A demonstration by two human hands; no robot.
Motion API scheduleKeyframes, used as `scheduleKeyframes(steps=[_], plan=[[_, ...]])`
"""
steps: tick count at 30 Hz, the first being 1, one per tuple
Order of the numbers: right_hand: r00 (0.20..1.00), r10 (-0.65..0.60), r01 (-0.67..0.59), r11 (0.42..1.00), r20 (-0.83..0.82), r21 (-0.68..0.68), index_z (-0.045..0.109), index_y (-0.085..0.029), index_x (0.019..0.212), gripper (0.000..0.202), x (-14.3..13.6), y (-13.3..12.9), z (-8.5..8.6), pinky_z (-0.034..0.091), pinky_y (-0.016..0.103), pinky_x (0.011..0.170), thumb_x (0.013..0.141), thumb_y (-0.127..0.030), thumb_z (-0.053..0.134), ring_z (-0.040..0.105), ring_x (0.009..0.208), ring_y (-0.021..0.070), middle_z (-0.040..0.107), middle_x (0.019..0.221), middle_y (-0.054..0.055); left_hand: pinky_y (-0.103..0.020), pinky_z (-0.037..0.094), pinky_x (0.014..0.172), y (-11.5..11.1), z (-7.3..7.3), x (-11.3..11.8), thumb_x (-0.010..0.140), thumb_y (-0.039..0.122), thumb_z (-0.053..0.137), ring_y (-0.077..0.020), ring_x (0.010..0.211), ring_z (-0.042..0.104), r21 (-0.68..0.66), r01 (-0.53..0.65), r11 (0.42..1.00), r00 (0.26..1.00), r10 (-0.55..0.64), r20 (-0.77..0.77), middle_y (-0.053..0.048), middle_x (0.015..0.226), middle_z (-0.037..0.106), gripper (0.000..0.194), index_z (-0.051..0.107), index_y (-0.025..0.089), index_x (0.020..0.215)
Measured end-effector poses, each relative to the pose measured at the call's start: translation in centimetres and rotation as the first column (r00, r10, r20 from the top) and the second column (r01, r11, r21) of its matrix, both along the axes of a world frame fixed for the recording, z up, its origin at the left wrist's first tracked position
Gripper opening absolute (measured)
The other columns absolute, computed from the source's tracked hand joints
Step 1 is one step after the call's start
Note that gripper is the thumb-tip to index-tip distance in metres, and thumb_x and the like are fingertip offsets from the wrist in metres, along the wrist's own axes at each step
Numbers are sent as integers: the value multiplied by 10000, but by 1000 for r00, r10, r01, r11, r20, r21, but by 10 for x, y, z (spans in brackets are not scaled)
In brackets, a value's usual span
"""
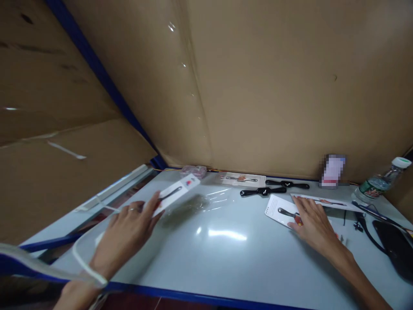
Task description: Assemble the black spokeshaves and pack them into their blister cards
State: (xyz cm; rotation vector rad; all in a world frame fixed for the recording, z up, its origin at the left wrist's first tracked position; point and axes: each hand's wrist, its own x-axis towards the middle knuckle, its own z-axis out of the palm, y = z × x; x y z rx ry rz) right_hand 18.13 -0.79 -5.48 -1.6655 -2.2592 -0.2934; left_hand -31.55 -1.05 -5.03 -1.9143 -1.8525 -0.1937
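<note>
My left hand (129,234) is closed on a white printed card (189,183), held tilted above the left part of the table. A dark, slim utensil shape shows on this card, partly behind my fingers. On the right, my right hand (314,219) grips a second white printed card (274,209), its thumb near a red and dark patch. That card bears a dark handle shape; whether it is a picture or a real piece I cannot tell. Just behind my right fingers lies another printed card (342,203) with a long utensil shape.
Along the back lie a clear pack (193,172), a packaged card (241,178) and two black strap-like pieces (263,191). Clear plastic film (200,202) lies mid-table. To the right stand a phone (334,172) and bottle (374,187), with a black pouch-like object (392,245) nearer.
</note>
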Motion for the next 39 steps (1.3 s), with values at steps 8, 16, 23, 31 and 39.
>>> scheduleKeyframes(steps=[8, 16, 23, 31, 39], plan=[[992, -92, 90, 996, 82, 19, 589, -132, 1359, 433, 2, -15, 8, 416, 510, 964, 952, -252, 504, 548, 1164, 365, 634, 1284, 187, -555, 507, 947, 29, -20, -19, 1005, 473, 349, -424, 1255, 550, -36, 29, 999, 998, -27, 61, -268, 1335, 562, 638, 361, 81, 1509], [969, -224, 243, 943, 104, -229, 484, -122, 1476, 596, 9, -41, 6, 339, 504, 1109, 896, -204, 592, 475, 1324, 369, 561, 1423, 180, -593, 411, 1102, 40, -60, 44, 936, 580, 481, -386, 1404, 455, -62, 457, 887, 865, -427, 262, -138, 1551, 447, 720, 248, 345, 1575], [973, -225, 199, 931, -53, -306, 534, -154, 1322, 457, 16, -33, 6, 466, 373, 897, 877, -239, 593, 637, 1122, 311, 667, 1221, 154, -532, 461, 1057, 64, -46, 75, 916, 504, 555, -357, 1228, 578, -222, 479, 850, 827, -351, 439, -203, 1319, 609, 739, 381, 148, 1540], [962, -81, -27, 923, -262, -385, 579, -296, 1006, 303, 46, -19, -21, 430, 308, 566, 891, -570, 521, 719, 735, 298, 753, 869, 78, -495, 469, 1051, -11, -26, 115, 972, 261, 536, -272, 1210, 562, -164, 621, 767, 706, -456, 541, -114, 1280, 629, 383, 573, 241, 1352], [915, 55, -191, 932, -400, -309, 521, -301, 901, 265, -12, 11, -10, 426, 304, 550, 915, -564, 490, 633, 564, 238, 650, 648, -6, -588, 346, 1150, 3, -26, 28, 1011, 389, 492, -342, 1426, 396, 9, 175, 985, 890, -162, 426, -188, 1482, 489, 519, 442, 185, 1487]])
